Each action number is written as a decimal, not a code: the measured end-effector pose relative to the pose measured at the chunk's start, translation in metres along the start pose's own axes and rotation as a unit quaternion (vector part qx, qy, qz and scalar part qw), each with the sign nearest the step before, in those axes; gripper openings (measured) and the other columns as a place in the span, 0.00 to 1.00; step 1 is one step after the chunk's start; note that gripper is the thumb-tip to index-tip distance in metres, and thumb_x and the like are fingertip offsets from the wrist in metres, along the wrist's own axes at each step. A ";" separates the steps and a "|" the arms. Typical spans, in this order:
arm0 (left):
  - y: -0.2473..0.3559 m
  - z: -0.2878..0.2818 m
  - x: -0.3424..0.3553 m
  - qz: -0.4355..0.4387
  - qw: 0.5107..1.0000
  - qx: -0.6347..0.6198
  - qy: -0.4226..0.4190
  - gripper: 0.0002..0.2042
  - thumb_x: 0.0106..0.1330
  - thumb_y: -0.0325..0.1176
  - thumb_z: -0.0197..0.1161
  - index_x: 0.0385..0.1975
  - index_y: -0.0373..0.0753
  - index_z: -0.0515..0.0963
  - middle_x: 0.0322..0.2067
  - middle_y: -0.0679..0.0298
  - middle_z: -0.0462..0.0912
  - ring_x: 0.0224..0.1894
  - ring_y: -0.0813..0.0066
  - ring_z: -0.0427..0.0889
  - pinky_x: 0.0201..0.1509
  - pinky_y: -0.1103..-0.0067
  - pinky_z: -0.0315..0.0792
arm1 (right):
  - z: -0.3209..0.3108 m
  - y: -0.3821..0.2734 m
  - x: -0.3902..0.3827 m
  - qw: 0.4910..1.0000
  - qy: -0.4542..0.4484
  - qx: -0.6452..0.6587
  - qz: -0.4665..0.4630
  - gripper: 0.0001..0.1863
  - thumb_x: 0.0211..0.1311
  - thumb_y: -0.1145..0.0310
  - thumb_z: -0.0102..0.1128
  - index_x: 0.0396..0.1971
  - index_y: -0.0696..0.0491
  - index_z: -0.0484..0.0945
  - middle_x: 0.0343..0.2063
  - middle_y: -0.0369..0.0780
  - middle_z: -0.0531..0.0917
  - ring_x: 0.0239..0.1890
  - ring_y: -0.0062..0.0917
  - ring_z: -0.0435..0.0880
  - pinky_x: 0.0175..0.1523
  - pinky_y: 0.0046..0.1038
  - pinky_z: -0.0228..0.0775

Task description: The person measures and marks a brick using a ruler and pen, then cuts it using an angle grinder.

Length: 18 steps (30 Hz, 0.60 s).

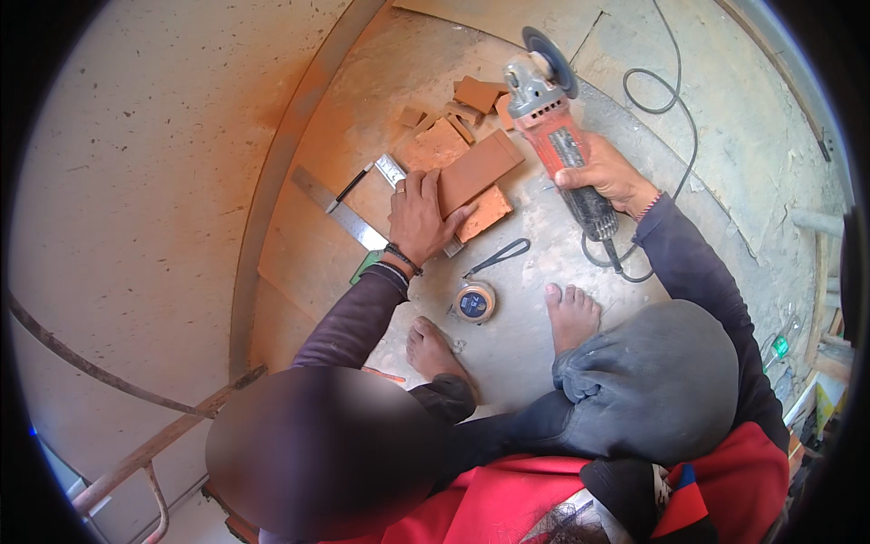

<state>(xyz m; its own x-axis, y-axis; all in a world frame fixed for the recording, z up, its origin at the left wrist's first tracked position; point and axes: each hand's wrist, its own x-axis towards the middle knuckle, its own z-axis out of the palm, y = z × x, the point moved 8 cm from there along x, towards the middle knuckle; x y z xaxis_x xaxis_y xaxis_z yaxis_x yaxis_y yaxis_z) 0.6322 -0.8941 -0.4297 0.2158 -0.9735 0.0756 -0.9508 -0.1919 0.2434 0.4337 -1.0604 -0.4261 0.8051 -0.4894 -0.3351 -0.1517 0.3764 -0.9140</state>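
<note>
My right hand (612, 174) is wrapped around the body of a red and grey angle grinder (555, 136). The grinder is raised, its dark disc (550, 62) at the far end; whether it spins cannot be told. My left hand (419, 218) grips the left end of a flat terracotta tile (480, 170), thumb along the near edge and fingers at the left side. Beneath the tile lies an orange brick (487, 214), partly covered. A silver metal strip (391, 170) sticks out beyond my left fingers, its middle hidden by the hand.
A try square (340, 210) with a green handle and a black pen (350, 187) lie left of my hand. Broken tile pieces (478, 93) are heaped beyond. A tape measure (474, 301) sits between my feet. The grinder's cord (693, 145) loops at right; a wall (172, 181) rises at left.
</note>
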 end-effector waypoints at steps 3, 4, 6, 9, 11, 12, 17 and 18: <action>-0.007 0.008 0.002 -0.035 0.999 -0.022 -0.002 0.37 0.60 0.56 0.71 0.57 0.29 0.72 0.52 0.44 0.74 0.55 0.45 0.73 0.58 0.59 0.70 | 0.016 0.007 0.016 0.999 -0.029 -0.035 0.005 0.25 0.47 0.69 0.77 0.46 0.59 0.79 0.35 0.36 0.83 0.37 0.20 0.81 0.44 0.25 0.73; -0.012 0.009 0.003 -0.043 0.999 -0.016 0.000 0.36 0.60 0.56 0.71 0.56 0.29 0.73 0.52 0.44 0.74 0.54 0.45 0.73 0.58 0.59 0.70 | 0.022 0.009 0.021 0.998 -0.040 -0.056 0.010 0.26 0.46 0.69 0.77 0.46 0.59 0.79 0.35 0.36 0.83 0.36 0.21 0.81 0.45 0.26 0.73; -0.019 0.008 0.008 -0.056 0.998 -0.006 0.012 0.36 0.60 0.55 0.71 0.56 0.28 0.74 0.51 0.45 0.75 0.54 0.45 0.74 0.58 0.59 0.70 | 0.032 0.009 0.031 0.994 -0.056 -0.091 -0.009 0.26 0.45 0.67 0.78 0.45 0.59 0.80 0.35 0.38 0.84 0.36 0.22 0.82 0.44 0.26 0.73; -0.034 0.002 0.020 -0.051 0.997 0.030 0.054 0.35 0.60 0.57 0.70 0.55 0.30 0.75 0.52 0.48 0.77 0.53 0.47 0.75 0.56 0.59 0.71 | 0.052 0.005 0.043 0.989 -0.057 -0.131 -0.036 0.25 0.42 0.63 0.78 0.40 0.59 0.82 0.33 0.42 0.86 0.36 0.26 0.84 0.44 0.28 0.74; -0.043 -0.002 0.022 -0.041 0.998 0.017 0.047 0.35 0.59 0.53 0.73 0.55 0.29 0.74 0.51 0.47 0.76 0.51 0.47 0.76 0.55 0.59 0.72 | 0.065 0.005 0.053 0.980 -0.061 -0.186 -0.032 0.25 0.40 0.60 0.79 0.37 0.60 0.83 0.32 0.44 0.86 0.35 0.28 0.85 0.43 0.28 0.75; -0.044 -0.003 0.023 -0.034 0.998 0.007 0.043 0.35 0.58 0.51 0.74 0.56 0.28 0.74 0.51 0.46 0.76 0.50 0.47 0.76 0.55 0.59 0.72 | 0.069 0.006 0.058 0.974 -0.061 -0.215 -0.027 0.26 0.39 0.58 0.79 0.36 0.60 0.83 0.31 0.45 0.87 0.34 0.29 0.85 0.43 0.28 0.75; -0.036 -0.003 0.030 -0.040 0.999 -0.017 0.021 0.37 0.57 0.51 0.75 0.56 0.26 0.73 0.55 0.44 0.74 0.54 0.45 0.78 0.57 0.61 0.74 | 0.075 0.031 0.070 0.981 -0.056 -0.187 0.005 0.27 0.36 0.55 0.79 0.31 0.63 0.84 0.30 0.47 0.87 0.31 0.32 0.86 0.40 0.30 0.76; -0.036 -0.002 0.030 -0.045 0.998 -0.030 0.018 0.37 0.57 0.52 0.75 0.56 0.26 0.73 0.56 0.44 0.74 0.54 0.44 0.78 0.57 0.62 0.74 | 0.075 0.034 0.071 0.979 -0.054 -0.196 0.008 0.26 0.37 0.57 0.78 0.31 0.63 0.83 0.29 0.46 0.86 0.30 0.31 0.85 0.40 0.29 0.76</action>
<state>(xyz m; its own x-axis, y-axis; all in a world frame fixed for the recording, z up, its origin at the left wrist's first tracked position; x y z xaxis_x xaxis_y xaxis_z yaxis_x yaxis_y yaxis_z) 0.6733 -0.9162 -0.4339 0.3086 -0.9473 0.0855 -0.9122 -0.2693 0.3088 0.5282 -1.0236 -0.4637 0.8540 -0.3912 -0.3430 -0.3562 0.0411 -0.9335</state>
